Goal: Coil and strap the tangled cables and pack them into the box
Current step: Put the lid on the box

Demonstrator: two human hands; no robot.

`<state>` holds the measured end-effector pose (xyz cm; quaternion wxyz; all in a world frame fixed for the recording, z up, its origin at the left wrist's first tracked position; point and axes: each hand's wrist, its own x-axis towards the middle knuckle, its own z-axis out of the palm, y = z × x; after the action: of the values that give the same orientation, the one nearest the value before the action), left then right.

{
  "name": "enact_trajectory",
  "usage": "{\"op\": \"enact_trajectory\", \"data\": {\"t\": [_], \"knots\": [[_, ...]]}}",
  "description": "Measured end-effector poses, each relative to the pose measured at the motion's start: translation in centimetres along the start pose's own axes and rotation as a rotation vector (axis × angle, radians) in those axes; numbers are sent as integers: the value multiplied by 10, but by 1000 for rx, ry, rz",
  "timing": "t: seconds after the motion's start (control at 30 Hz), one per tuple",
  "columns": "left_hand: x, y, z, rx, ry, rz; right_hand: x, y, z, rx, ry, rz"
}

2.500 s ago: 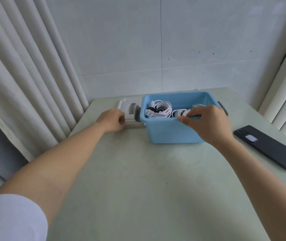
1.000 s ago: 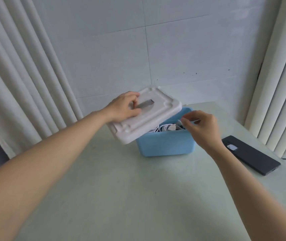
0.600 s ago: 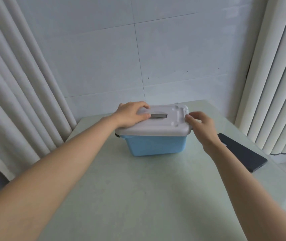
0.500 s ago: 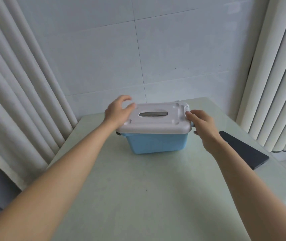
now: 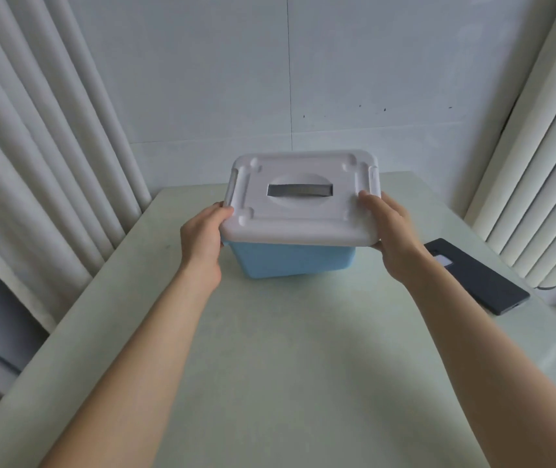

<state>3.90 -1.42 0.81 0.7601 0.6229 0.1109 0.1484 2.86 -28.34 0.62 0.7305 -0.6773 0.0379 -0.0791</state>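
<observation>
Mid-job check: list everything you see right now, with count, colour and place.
box: 1, blue, far middle of the table, closed
lid: 1, white, on top of the box
handle: 1, grey, flat in the lid's centre recess
cables: none in view
phone: 1, dark grey, flat on the table, right side
table: 1, pale green, fills the foreground
left curtain: 1, off-white, left of the table
right curtain: 1, off-white, right of the table
wall: 1, white tiles, behind the table
left hand: 1, grips the lid's left end
right hand: 1, grips the lid's right end
</observation>
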Motion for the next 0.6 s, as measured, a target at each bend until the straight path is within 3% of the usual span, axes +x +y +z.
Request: {"op": "enact_trajectory", "data": {"t": [0.1, 0.27, 0.43, 0.6], "knots": [[-2, 0, -17, -77, 60, 6, 1, 6, 16, -73, -26, -13], [4, 0, -23, 8, -6, 14, 5, 2, 16, -104, -9, -23], [10, -1, -17, 76, 28, 26, 8, 5, 12, -64, -18, 9], [15, 1, -24, 56, -82, -111, 5, 9, 5, -60, -33, 33]]}}
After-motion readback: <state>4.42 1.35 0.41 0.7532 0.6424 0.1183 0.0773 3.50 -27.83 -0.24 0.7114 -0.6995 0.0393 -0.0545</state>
